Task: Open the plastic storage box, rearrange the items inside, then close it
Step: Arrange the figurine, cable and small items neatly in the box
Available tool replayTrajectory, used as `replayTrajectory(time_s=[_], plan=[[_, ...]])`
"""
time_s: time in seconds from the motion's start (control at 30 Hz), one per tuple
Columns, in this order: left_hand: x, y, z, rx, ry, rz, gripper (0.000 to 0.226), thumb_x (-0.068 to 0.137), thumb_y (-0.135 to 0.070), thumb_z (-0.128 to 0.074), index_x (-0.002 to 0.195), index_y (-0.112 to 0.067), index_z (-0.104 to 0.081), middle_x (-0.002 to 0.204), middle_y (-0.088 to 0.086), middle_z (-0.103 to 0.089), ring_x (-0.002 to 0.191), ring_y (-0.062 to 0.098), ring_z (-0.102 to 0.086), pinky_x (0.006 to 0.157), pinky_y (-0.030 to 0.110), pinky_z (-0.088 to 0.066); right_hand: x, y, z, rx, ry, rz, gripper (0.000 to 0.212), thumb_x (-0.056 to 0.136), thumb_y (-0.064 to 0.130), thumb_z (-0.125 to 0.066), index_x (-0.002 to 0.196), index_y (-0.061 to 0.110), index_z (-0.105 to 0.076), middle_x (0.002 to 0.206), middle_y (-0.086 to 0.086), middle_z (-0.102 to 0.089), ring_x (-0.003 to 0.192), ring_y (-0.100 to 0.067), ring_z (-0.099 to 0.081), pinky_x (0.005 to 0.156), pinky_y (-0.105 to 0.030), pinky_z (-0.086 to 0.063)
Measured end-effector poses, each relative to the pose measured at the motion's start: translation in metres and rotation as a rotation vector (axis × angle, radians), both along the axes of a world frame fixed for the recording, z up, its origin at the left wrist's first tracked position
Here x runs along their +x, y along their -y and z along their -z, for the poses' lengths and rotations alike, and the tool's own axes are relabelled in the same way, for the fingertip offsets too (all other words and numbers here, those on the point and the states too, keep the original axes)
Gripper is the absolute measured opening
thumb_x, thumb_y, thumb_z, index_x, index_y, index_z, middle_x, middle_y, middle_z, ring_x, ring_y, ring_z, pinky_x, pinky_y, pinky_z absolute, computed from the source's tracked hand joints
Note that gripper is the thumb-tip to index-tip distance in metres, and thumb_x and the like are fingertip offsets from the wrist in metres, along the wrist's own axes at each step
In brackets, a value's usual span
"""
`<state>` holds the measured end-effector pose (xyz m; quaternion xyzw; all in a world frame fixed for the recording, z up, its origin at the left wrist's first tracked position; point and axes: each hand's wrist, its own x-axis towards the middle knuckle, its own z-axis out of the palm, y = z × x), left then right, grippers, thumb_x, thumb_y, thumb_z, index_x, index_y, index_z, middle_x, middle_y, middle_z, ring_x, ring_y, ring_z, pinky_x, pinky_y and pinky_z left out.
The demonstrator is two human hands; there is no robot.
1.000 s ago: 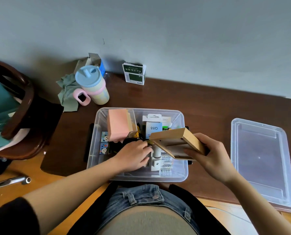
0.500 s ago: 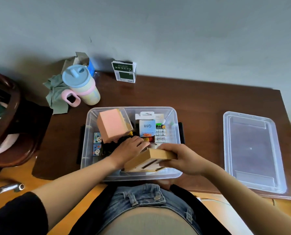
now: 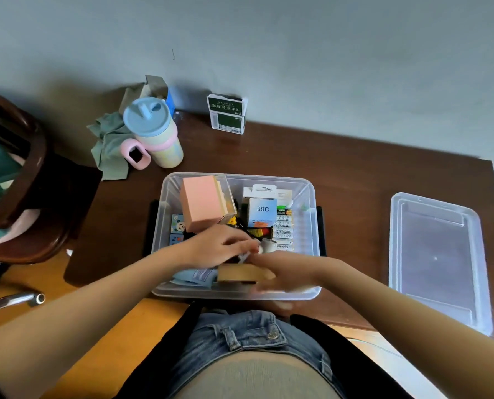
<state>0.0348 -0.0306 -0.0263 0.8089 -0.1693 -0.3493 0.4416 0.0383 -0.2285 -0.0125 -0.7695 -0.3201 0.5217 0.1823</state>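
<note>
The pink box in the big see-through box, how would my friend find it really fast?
Start at the clear storage box in the middle of the brown table. Look in its far left corner, on the side nearest the blue-lidded cup. The pink box stands there, taller than everything around it and the only plain pink thing inside.

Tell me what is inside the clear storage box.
In the storage box: a pink box, a white Q88 carton, batteries, a brown cardboard piece near the front wall. Both hands, left and right, cover the middle.
</note>
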Motion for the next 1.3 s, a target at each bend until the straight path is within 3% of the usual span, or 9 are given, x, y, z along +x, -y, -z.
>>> replayTrajectory(time_s=[0.1, 0.2, 0.3, 0.43, 0.53, 0.63, 0.9, 1.1, 1.3], plan=[[-0.023, 0.000, -0.007, 0.185, 0.002, 0.183, 0.073, 0.077, -0.076, -0.048, 0.136, -0.033, -0.046, 0.127, -0.013, -0.059, 0.104, 0.002, -0.057, 0.081, 0.015, -0.044, 0.005, 0.003, -0.002, 0.008, -0.240, 0.250, 0.042, 0.098, 0.042, -0.043, 0.123, 0.011, -0.056, 0.122, -0.005, -0.061, 0.101, -0.011, -0.057, 0.094, -0.030, -0.046], [-0.039, 0.002, 0.000, 0.359, 0.188, 0.332, 0.065, 0.085, -0.056, -0.057, 0.141, -0.033, -0.035, 0.133, -0.011, -0.053, 0.115, 0.010, -0.053, 0.090, 0.024, -0.043, 0.017, 0.007, 0.012, -0.068, -0.036, 0.678, 0.033, 0.099, 0.022, -0.042, 0.093, 0.000, -0.066, 0.098, -0.016, -0.070, 0.086, -0.023, -0.067, 0.082, -0.039, -0.056], [-0.043, 0.001, 0.001, 0.317, 0.172, 0.317, 0.052, 0.089, -0.047, -0.057, 0.137, -0.034, -0.040, 0.129, -0.010, -0.054, 0.113, 0.010, -0.052, 0.089, 0.025, -0.040, 0.019, -0.009, 0.031, -0.326, 0.226, 0.567, 0.035, 0.096, 0.039, -0.046, 0.093, 0.005, -0.053, 0.079, -0.007, -0.063, 0.072, -0.024, -0.064, 0.060, -0.032, -0.049], [-0.039, -0.001, -0.008, 0.302, 0.223, 0.360, 0.040, 0.095, -0.045, -0.049, 0.132, -0.034, -0.040, 0.120, -0.009, -0.059, 0.105, 0.011, -0.056, 0.080, 0.025, -0.038, 0.021, -0.032, 0.055, -0.532, 0.264, 0.548, 0.049, 0.093, 0.051, -0.042, 0.118, 0.009, -0.045, 0.099, -0.007, -0.061, 0.096, -0.027, -0.061, 0.071, -0.032, -0.047], [-0.039, 0.000, -0.010, 0.377, 0.328, 0.404, 0.038, 0.098, -0.042, -0.043, 0.133, -0.029, -0.036, 0.114, -0.003, -0.062, 0.098, 0.018, -0.059, 0.075, 0.028, -0.037, 0.025, -0.034, 0.062, -0.510, 0.245, 0.539, 0.038, 0.093, 0.047, -0.043, 0.092, 0.011, -0.056, 0.081, -0.003, -0.061, 0.079, -0.023, -0.066, 0.064, -0.028, -0.050], [-0.041, 0.004, -0.010, 0.482, 0.432, 0.491, 0.041, 0.098, -0.039, -0.041, 0.135, -0.023, -0.032, 0.112, 0.003, -0.062, 0.092, 0.025, -0.061, 0.070, 0.033, -0.039, 0.027, -0.028, 0.057, -0.458, 0.294, 0.583, 0.038, 0.091, 0.044, -0.052, 0.068, 0.014, -0.047, 0.065, 0.001, -0.052, 0.069, -0.021, -0.059, 0.047, -0.022, -0.040], [-0.027, 0.023, 0.000, 0.588, 0.399, 0.661, 0.048, 0.098, -0.051, -0.035, 0.126, -0.012, -0.037, 0.095, 0.014, -0.063, 0.085, 0.033, -0.059, 0.064, 0.035, -0.037, 0.028, -0.012, 0.046, -0.178, 0.332, 1.015, 0.037, 0.087, 0.046, -0.058, 0.091, 0.012, -0.045, 0.072, 0.001, -0.057, 0.062, -0.014, -0.054, 0.046, -0.026, -0.039], [-0.026, 0.023, 0.004, 0.514, 0.333, 0.623, 0.047, 0.097, -0.055, -0.029, 0.122, -0.016, -0.034, 0.095, 0.014, -0.063, 0.085, 0.034, -0.058, 0.063, 0.034, -0.033, 0.023, -0.012, 0.046, -0.132, 0.289, 1.065, 0.046, 0.084, 0.051, -0.061, 0.099, 0.009, -0.049, 0.087, -0.007, -0.067, 0.075, -0.024, -0.067, 0.070, -0.043, -0.057], [-0.037, 0.021, 0.013, 0.354, 0.231, 0.459, 0.049, 0.097, -0.054, -0.032, 0.131, -0.019, -0.037, 0.123, 0.009, -0.057, 0.103, 0.032, -0.057, 0.080, 0.037, -0.043, 0.018, -0.009, 0.048, -0.071, 0.202, 1.079, 0.043, 0.084, 0.040, -0.067, 0.110, 0.011, -0.048, 0.101, 0.000, -0.058, 0.088, -0.018, -0.061, 0.073, -0.034, -0.051]])
